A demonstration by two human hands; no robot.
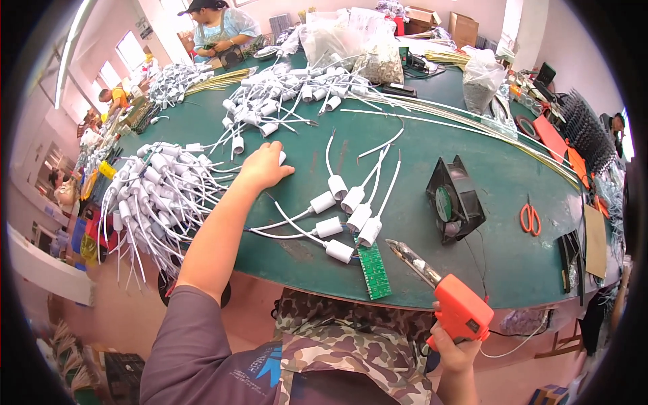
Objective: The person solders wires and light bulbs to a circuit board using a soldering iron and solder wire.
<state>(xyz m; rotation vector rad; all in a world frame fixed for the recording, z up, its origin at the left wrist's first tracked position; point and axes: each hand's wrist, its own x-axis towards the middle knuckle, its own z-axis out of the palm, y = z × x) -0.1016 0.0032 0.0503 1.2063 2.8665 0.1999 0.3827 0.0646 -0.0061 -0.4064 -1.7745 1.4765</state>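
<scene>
My left hand (265, 167) reaches over the green table, its fingers closed round a white cylindrical cap (282, 158), of which only a small part shows. My right hand (453, 345) grips a red soldering gun (463, 307) near the front edge, its metal tip pointing up and left. Between the hands lie several white cylindrical lamp holders with white cables (322, 202). Some of their ends meet at a narrow green circuit board (374, 271) close to the table's front edge. The gun's tip is just right of these holders, apart from the board.
Heaps of white cabled holders lie at left (158, 182) and at the back (270, 94). A black square fan (456, 200) stands right of the board, with orange-handled scissors (530, 217) beyond. Long pale cables (466, 121) cross the far right. Another person (219, 34) works across the table.
</scene>
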